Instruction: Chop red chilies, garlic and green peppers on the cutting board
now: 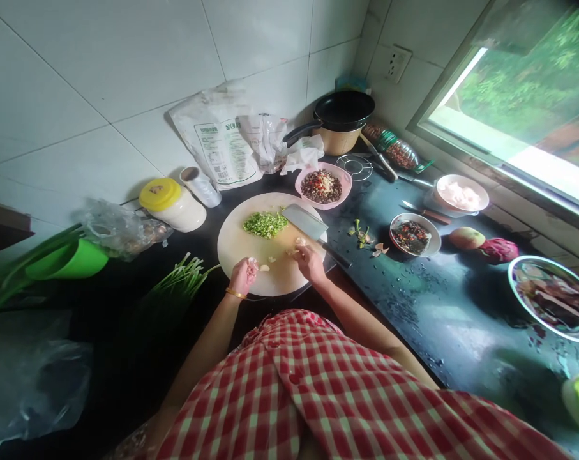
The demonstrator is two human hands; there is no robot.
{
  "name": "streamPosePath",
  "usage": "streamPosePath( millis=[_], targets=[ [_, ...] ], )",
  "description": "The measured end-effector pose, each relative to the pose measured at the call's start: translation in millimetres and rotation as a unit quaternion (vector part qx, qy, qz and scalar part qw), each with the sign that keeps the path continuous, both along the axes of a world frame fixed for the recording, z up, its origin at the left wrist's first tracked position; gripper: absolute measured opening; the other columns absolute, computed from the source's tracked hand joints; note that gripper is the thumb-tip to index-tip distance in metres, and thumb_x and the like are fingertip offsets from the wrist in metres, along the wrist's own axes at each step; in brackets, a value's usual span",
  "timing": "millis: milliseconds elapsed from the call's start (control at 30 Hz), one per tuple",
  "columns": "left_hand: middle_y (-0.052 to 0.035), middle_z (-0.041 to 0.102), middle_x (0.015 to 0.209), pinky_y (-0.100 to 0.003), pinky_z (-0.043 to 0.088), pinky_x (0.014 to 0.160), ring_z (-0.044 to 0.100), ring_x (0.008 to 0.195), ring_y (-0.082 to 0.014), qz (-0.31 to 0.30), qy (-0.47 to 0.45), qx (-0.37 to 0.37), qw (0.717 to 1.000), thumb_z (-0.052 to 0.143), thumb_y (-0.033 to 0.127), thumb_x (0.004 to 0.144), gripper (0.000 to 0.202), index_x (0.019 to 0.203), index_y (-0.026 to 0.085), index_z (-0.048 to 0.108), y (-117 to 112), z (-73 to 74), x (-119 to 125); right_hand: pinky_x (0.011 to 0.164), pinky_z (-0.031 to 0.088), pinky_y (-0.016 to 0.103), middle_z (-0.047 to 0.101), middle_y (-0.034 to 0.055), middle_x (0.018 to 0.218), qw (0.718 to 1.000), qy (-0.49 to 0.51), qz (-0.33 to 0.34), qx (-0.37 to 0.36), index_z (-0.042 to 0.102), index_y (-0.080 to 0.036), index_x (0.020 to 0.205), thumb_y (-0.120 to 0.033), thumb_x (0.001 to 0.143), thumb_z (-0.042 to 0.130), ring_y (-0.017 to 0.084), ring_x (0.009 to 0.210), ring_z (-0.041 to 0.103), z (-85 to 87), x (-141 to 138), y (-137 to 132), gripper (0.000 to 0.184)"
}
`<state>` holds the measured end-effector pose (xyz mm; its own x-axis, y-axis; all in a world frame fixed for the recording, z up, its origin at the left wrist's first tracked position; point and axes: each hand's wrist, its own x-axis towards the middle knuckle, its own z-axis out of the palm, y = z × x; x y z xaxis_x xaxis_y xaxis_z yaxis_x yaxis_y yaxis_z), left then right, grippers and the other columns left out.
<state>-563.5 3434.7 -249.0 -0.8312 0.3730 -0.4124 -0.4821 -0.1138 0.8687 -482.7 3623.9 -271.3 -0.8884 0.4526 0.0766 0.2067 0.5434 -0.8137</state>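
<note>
My left hand (244, 278) is closed over the near-left edge of the round cutting board (232, 262), with pale papery garlic showing at its fingers. Opposite it, my right hand (310, 262) pinches a whitish bit that looks like garlic skin. Between the hands lie a few peeled garlic cloves (264, 268). Chopped green onion (265, 223) is heaped toward the back of the board. A cleaver (306, 222) rests on the board's right side, its dark handle reaching over the edge behind my right hand.
A pink bowl (300, 190) of dark beans and chopped chili stands behind the board. Scallions (186, 276) and a yellow-lidded jar (174, 207) are at left. To the right are a small bowl (435, 246), a paring knife (428, 213), a dragon fruit (498, 250) and a metal basin (514, 281).
</note>
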Motion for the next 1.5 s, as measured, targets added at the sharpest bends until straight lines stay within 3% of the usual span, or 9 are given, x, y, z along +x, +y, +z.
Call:
streamPosePath(
  millis=[133, 267, 467, 633, 800, 967, 1100, 1333, 1500],
  targets=[
    [-0.0049, 0.064, 0.078, -0.014, 0.023, 0.034, 0.043, 0.039, -0.002, -0.008, -0.008, 0.035, 0.999, 0.06, 0.037, 0.064, 0.028, 0.059, 0.015, 0.042, -0.6, 6.0, -2.7, 0.083, 0.034, 0.037, 0.056, 0.013, 0.098, 0.976, -0.069, 0.059, 0.197, 0.063, -0.019, 0.097, -0.031, 0.082, 0.05, 0.024, 0.093, 0.045, 1.8, -5.3, 11.0, 0.023],
    [-0.0094, 0.063, 0.101, -0.02, 0.043, 0.048, 0.063, 0.067, -0.0148, -0.028, -0.063, 0.07, 0.995, 0.064, 0.037, 0.062, 0.031, 0.064, 0.017, 0.041, 0.7, 8.3, -1.5, 0.079, 0.033, 0.039, 0.053, 0.0145, 0.102, 0.961, -0.095, 0.066, 0.25, 0.064, -0.019, 0.089, -0.034, 0.084, 0.046, 0.026, 0.094, 0.041, 2.3, -16.4, 3.7, 0.024],
    [0.0035, 0.054, 0.062, -0.014, 0.032, 0.039, 0.05, 0.046, -0.0055, 0.011, -0.095, 0.066, 0.993, 0.065, 0.027, 0.062, 0.026, 0.078, 0.02, 0.046, 7.2, 10.0, 8.0, 0.078, 0.038, 0.033, 0.055, 0.0076, 0.092, 0.987, 0.066, 0.136, 0.058, 0.054, -0.017, 0.093, -0.033, 0.082, 0.051, 0.018, 0.086, 0.048, 19.0, -16.7, -12.4, 0.02],
    [0.0081, 0.039, 0.054, -0.013, 0.012, 0.031, 0.025, 0.033, 0.0008, -0.03, -0.017, -0.013, 0.999, 0.063, 0.048, 0.067, 0.037, 0.085, 0.016, 0.055, 13.0, 18.3, 23.5, 0.058, 0.041, 0.025, 0.053, 0.0012, 0.079, 0.972, 0.093, 0.16, -0.147, 0.047, -0.019, 0.094, -0.039, 0.081, 0.051, 0.011, 0.062, 0.048, 12.4, -10.1, -41.1, 0.024],
    [0.0043, 0.051, 0.061, -0.013, 0.016, 0.032, 0.03, 0.035, 0.0015, -0.038, 0.048, -0.1, 0.993, 0.068, 0.046, 0.06, 0.043, 0.088, 0.014, 0.06, 11.7, 17.9, 29.4, 0.059, 0.043, 0.024, 0.054, 0.0016, 0.079, 0.971, 0.11, 0.149, -0.153, 0.049, -0.019, 0.093, -0.039, 0.079, 0.053, 0.011, 0.065, 0.05, -1.9, -9.4, -53.3, 0.024],
    [-0.0057, 0.066, 0.08, -0.017, 0.039, 0.045, 0.055, 0.058, -0.0089, -0.04, 0.139, -0.139, 0.98, 0.065, 0.043, 0.064, 0.039, 0.09, 0.014, 0.064, 5.0, 10.1, 19.7, 0.064, 0.044, 0.027, 0.059, 0.0059, 0.085, 0.973, 0.105, 0.155, -0.137, 0.057, -0.018, 0.09, -0.04, 0.079, 0.054, 0.013, 0.07, 0.053, 3.8, -5.9, -49.3, 0.025],
    [-0.006, 0.067, 0.083, -0.024, 0.049, 0.063, 0.06, 0.072, -0.0143, -0.07, 0.28, -0.185, 0.94, 0.06, 0.042, 0.072, 0.035, 0.096, 0.016, 0.064, 1.2, 11.2, 15.8, 0.062, 0.045, 0.025, 0.062, 0.003, 0.074, 0.949, 0.048, 0.148, -0.273, 0.061, -0.017, 0.088, -0.042, 0.079, 0.051, 0.012, 0.063, 0.056, 8.9, -3.7, -52.3, 0.028],
    [-0.0068, 0.065, 0.089, -0.028, 0.045, 0.079, 0.059, 0.079, -0.0156, -0.087, 0.521, -0.317, 0.787, 0.047, 0.032, 0.084, 0.025, 0.1, 0.022, 0.063, -1.9, 12.5, 24.0, 0.057, 0.048, 0.026, 0.061, 0.0009, 0.06, 0.896, 0.003, 0.035, -0.444, 0.061, -0.014, 0.075, -0.042, 0.069, 0.06, 0.012, 0.054, 0.058, 11.0, -9.5, -63.6, 0.029],
    [-0.0061, 0.064, 0.088, -0.025, 0.046, 0.071, 0.058, 0.073, -0.0134, -0.077, 0.554, -0.346, 0.754, 0.046, 0.029, 0.085, 0.02, 0.096, 0.02, 0.06, -3.0, 4.5, 24.5, 0.058, 0.049, 0.028, 0.061, 0.001, 0.058, 0.864, -0.001, 0.002, -0.504, 0.06, -0.014, 0.072, -0.041, 0.063, 0.066, 0.013, 0.054, 0.059, 13.6, -8.6, -69.8, 0.029]
  ],
)
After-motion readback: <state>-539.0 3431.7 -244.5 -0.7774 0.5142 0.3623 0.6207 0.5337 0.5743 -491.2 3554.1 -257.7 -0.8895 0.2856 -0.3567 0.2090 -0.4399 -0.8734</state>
